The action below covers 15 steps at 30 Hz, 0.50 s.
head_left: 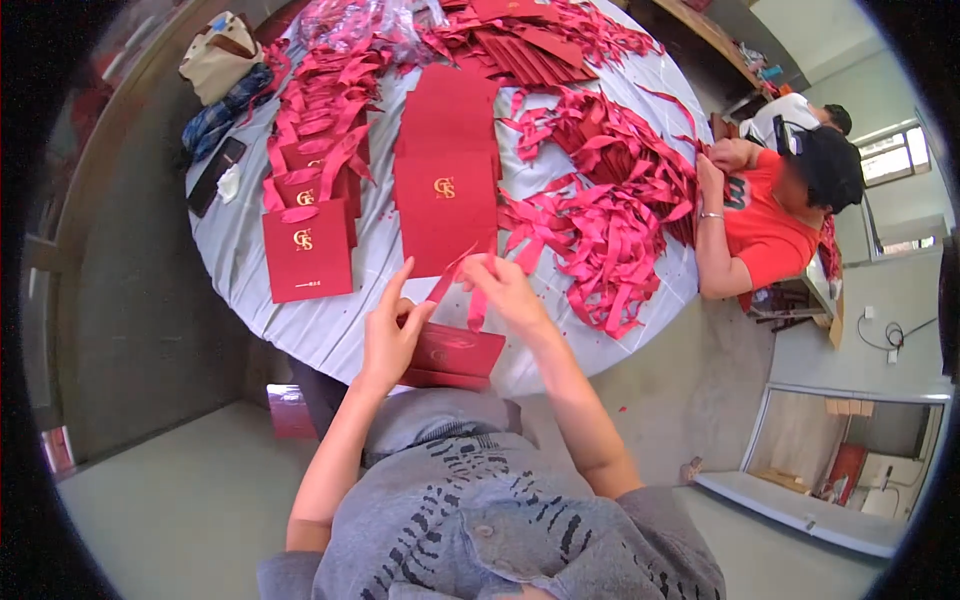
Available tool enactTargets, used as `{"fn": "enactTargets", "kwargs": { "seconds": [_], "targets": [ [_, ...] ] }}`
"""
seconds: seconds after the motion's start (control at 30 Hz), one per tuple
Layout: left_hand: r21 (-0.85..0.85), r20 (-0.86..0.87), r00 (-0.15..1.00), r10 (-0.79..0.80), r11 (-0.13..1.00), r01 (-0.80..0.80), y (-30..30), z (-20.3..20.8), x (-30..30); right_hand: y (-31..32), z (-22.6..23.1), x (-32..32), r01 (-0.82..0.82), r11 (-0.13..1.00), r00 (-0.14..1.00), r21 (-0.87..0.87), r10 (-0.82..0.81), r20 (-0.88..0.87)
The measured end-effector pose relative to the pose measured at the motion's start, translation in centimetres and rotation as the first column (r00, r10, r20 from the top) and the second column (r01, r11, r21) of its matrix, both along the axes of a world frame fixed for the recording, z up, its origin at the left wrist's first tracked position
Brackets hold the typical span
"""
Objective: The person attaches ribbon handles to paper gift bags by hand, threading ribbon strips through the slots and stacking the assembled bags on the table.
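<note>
A red paper gift bag (458, 358) with a gold emblem lies tilted in front of me at the table's near edge, over my lap. My left hand (388, 338) is at its upper left, index finger raised, thumb and other fingers closed on a pinkish-red ribbon (448, 281). The ribbon slants up to my right hand (503, 292), which pinches it between thumb and fingers. A second length of ribbon hangs beneath the right hand toward the bag. Just beyond my hands lies a stack of flat red bags (443, 190).
A round table with a pale cloth (370, 310) carries overlapping ribboned bags (308, 250) at left and a ribbon heap (610, 230) at right. A black phone (216, 176) and cream bag (220, 58) lie at the far left. A person in a red shirt (765, 225) works at the right edge.
</note>
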<state>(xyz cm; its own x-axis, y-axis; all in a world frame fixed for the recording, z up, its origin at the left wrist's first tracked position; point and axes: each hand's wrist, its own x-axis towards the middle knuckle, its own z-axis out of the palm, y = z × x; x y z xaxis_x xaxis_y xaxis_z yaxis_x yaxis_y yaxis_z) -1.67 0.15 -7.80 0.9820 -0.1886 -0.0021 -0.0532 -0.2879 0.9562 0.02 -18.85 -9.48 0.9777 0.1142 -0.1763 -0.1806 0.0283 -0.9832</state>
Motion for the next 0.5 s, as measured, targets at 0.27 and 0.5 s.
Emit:
{"fn": "enactTargets", "kwargs": {
  "seconds": [0.27,0.5],
  "targets": [
    [-0.378,-0.413,0.880,0.234,0.835,-0.400,1.8,-1.9,1.2,0.4,2.1,-6.4,-0.294,0.955,0.943,0.035,0.295,-0.150],
    [-0.243,-0.101,0.959,0.265,0.928,-0.282,2.4,-0.4,0.9,1.4,10.4,-5.2,0.323,0.453,0.857,-0.831,0.233,0.460]
  ]
}}
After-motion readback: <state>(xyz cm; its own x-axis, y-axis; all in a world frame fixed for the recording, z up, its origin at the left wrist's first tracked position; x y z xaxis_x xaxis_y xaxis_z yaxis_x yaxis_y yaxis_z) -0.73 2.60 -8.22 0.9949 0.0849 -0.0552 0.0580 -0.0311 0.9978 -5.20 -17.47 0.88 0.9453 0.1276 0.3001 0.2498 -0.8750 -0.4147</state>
